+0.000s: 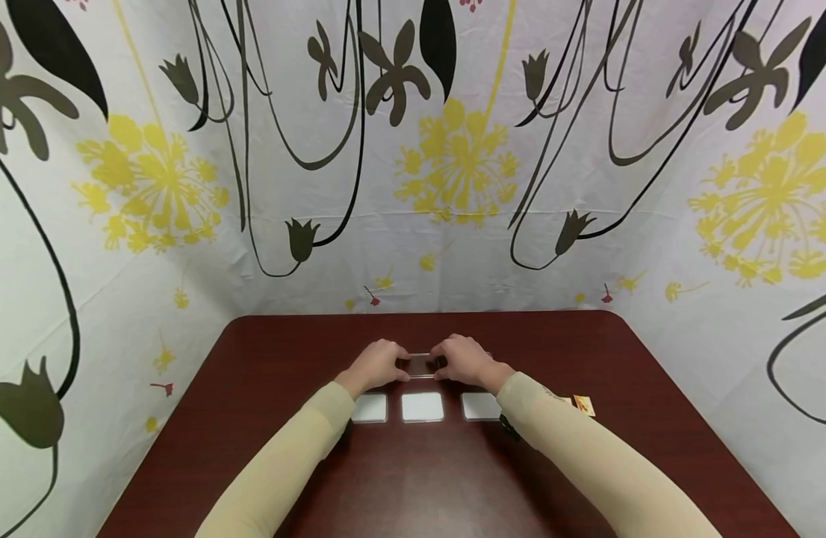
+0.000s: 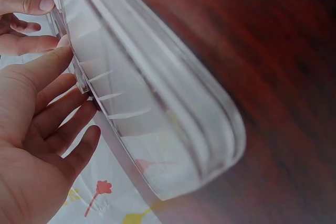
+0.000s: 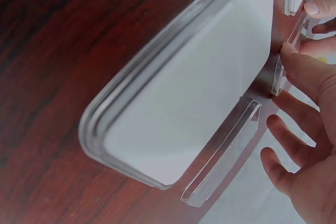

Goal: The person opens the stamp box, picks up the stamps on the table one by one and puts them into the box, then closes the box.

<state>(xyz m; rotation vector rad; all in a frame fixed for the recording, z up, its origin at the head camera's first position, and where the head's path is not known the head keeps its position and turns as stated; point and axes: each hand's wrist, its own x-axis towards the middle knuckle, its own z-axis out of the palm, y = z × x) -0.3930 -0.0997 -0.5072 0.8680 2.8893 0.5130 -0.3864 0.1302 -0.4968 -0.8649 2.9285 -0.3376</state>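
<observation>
A flat, clear plastic piece spans the gap between both hands beyond the row of boxes. My left hand pinches its left end between thumb and fingers. At the right end, the right hand grips it the same way. In the right wrist view the thumb presses the piece's near edge, the other fingers spread below. A clear box with a white face stands close beside the left hand. Another such box lies nearest the right hand, with a clear plastic strip alongside.
Three white-faced clear boxes form a row on the dark red table: a left one, a middle one and a right one. Small orange packets lie past the right forearm. A flower-patterned cloth hangs behind the table.
</observation>
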